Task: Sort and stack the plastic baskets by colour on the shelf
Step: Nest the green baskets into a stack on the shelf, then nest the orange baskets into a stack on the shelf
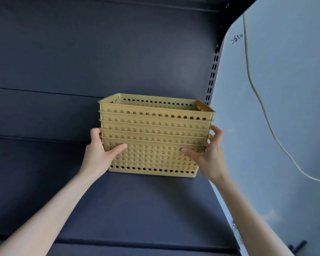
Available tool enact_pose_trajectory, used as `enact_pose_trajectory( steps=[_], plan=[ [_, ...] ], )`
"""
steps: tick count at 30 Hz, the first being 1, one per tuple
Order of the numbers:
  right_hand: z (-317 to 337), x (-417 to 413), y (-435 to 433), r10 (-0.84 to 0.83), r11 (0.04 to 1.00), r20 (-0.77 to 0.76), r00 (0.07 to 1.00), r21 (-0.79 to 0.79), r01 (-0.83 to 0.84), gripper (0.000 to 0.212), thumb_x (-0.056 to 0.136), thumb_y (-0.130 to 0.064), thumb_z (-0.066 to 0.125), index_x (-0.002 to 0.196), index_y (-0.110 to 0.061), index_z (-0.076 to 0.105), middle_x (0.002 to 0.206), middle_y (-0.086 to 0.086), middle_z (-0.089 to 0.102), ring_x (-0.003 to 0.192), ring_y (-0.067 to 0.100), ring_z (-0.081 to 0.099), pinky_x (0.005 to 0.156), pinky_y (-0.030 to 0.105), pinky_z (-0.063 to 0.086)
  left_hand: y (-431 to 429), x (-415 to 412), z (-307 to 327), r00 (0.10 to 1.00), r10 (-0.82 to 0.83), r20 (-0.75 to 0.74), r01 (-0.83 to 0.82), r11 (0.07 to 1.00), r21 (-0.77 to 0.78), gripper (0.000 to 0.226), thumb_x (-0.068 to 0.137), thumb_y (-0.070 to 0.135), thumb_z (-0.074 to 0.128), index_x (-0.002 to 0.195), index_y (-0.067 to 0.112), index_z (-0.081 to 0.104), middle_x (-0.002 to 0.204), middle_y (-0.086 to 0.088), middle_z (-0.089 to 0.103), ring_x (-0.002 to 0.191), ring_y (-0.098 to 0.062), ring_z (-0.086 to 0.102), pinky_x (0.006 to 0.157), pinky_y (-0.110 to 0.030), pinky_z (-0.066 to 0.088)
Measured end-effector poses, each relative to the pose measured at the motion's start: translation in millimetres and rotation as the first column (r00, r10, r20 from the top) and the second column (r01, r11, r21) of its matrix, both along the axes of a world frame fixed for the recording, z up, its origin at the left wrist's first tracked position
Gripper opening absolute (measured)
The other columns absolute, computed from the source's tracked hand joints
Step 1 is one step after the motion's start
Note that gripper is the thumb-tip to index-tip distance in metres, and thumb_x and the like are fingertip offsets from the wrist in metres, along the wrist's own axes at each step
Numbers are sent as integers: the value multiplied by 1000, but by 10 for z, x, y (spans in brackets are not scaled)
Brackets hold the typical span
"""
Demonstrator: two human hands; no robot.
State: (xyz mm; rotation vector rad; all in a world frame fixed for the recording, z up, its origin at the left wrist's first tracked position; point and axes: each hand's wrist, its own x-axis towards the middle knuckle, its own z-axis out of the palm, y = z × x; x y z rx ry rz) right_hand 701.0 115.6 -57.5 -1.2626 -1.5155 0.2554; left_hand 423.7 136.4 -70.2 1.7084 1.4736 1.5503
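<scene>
Five yellow perforated baskets point(155, 137), nested one inside the next, sit as a single stack on the dark grey shelf point(137, 209), toward its right end, seen here through my head camera. My left hand point(100, 154) is clamped on the stack's left side, thumb laid across the near face of the bottom basket, the other fingers wrapped round the left end and mostly hidden from me. My right hand point(209, 156) mirrors it on the right side, thumb pressed on the near face, fingers curled over the right-hand rims of the lower baskets. Both forearms reach in bare from the near edge of the picture.

From this angle I cannot tell whether the bottom basket rests fully on the shelf or is held just clear of it. The top basket's inside shows rows of round holes along its far wall. Behind the stack runs the dark back panel point(81, 61) of the shelving unit. A slotted metal upright point(211, 78) rises at the far right corner, just beside the stack. Right of that stands a pale wall point(284, 89) with a thin cord point(262, 108) trailing down it and some handwritten marks point(237, 40) near the top that I cannot read.
</scene>
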Motion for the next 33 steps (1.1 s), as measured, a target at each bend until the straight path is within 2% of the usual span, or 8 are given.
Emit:
enact_pose_trajectory(
  steps=[3,6,11,15,18,23,27,33],
  plan=[
    [-24,4,7,-6,1000,-9,1000,-6,6,88,67,-18,84,127,-24,20,106,-25,47,106,26,59,87,51,51,-13,17,-23,1000,19,-14,-19,1000,13,55,76,26,75,111,24,33,101,6,61,94,-15,62,76,-26,43],
    [-38,-6,-7,-33,999,-3,999,-16,33,91,67,-24,84,130,-26,19,114,-14,49,107,28,59,87,51,50,-42,39,-54,998,37,-50,-36,999,26,56,78,28,74,118,19,36,104,5,62,93,-16,62,76,-26,44],
    [-59,-5,-39,-45,998,12,999,-50,45,93,69,-28,82,133,-31,15,127,-5,50,111,29,56,88,51,49,-71,34,-73,991,90,-101,-89,996,13,64,76,40,72,124,17,36,108,3,64,97,-23,62,85,-42,50],
    [29,-9,-165,-62,991,69,996,-114,70,93,75,-28,78,140,-27,11,126,-3,53,112,31,56,88,48,48,-159,43,4,946,162,-280,-174,984,-21,70,80,48,65,131,13,31,105,-3,64,93,-30,62,79,-45,51],
    [115,3,-329,-154,977,245,957,-105,184,83,84,-28,68,145,-24,13,137,5,50,117,34,52,89,45,46,-255,-59,66,854,169,-492,-233,970,-72,71,86,43,60,141,17,24,115,-6,64,97,-30,64,81,-44,51],
    [263,-284,-685,-212,976,337,917,35,213,55,87,-27,63,135,-15,41,138,4,47,121,29,47,93,37,40,-585,-329,322,820,221,-527,-186,975,120,35,87,36,59,118,19,56,118,-5,63,103,-28,61,81,-41,49],
    [464,-816,-930,-169,980,347,923,158,120,34,89,-29,61,118,-12,57,126,2,55,114,27,51,86,35,43,-943,-652,561,840,267,-473,-147,950,275,27,88,30,60,111,16,61,114,-1,64,103,-26,60,86,-43,47],
    [364,-2017,-1338,-32,983,319,947,181,-28,27,90,-31,59,111,-15,59,113,-2,62,105,22,55,83,37,45,-1669,-1633,505,823,317,-471,-140,917,373,24,86,28,64,108,18,63,103,6,68,93,-21,64,78,-42,52]
  ],
)
